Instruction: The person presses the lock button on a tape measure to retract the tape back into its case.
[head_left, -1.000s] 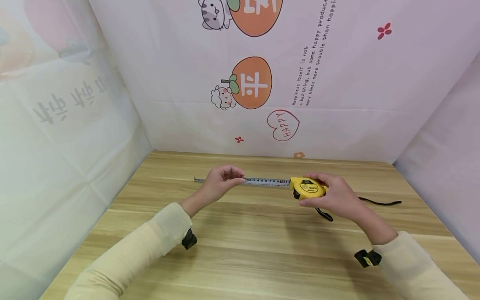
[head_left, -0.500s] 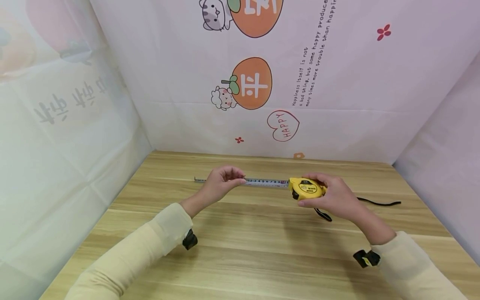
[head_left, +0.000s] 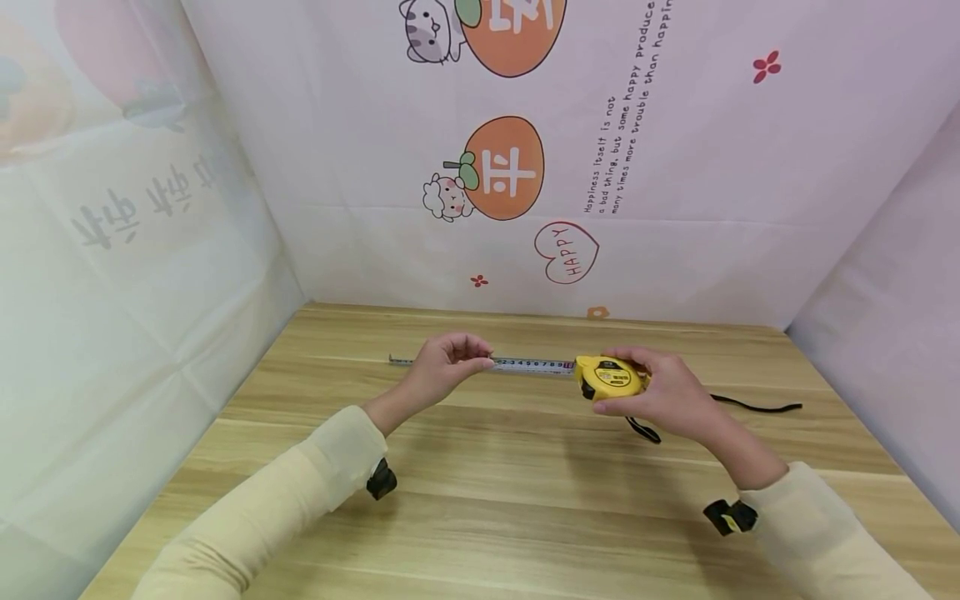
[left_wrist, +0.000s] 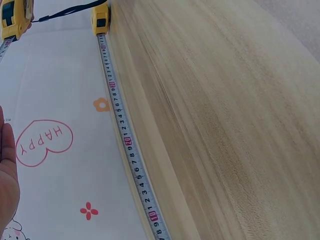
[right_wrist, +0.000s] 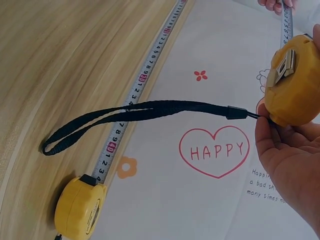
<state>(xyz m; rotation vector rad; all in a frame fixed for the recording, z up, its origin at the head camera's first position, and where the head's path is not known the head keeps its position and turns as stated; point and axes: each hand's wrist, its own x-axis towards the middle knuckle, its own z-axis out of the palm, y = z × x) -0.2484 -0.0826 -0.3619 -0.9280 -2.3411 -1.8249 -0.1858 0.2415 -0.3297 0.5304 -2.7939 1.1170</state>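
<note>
My right hand point(head_left: 667, 392) grips a yellow tape measure point(head_left: 611, 377), raised above the table. Its blade point(head_left: 534, 364) is drawn out to the left, where my left hand point(head_left: 442, 362) pinches the end between thumb and fingers. From the held case a black wrist strap point(right_wrist: 150, 110) dangles. Below and behind lies a second yellow tape measure point(right_wrist: 77, 207) on the table, its long blade point(left_wrist: 127, 140) pulled out to past the 40 mark. In the head view both hands and the held tape hide most of it; the blade's hooked tip point(head_left: 392, 359) shows beyond my left hand.
The wooden table point(head_left: 480, 517) meets a white printed cloth point(head_left: 375, 258) at the back, with more cloth hanging at both sides. A black strap end point(head_left: 765, 407) lies on the table to the right. Small black cameras point(head_left: 381, 479) sit at both wrists.
My right hand and the held tape measure have shifted slightly left, so less blade shows between my hands. The left hand has barely moved right. The tape on the table stays put.
</note>
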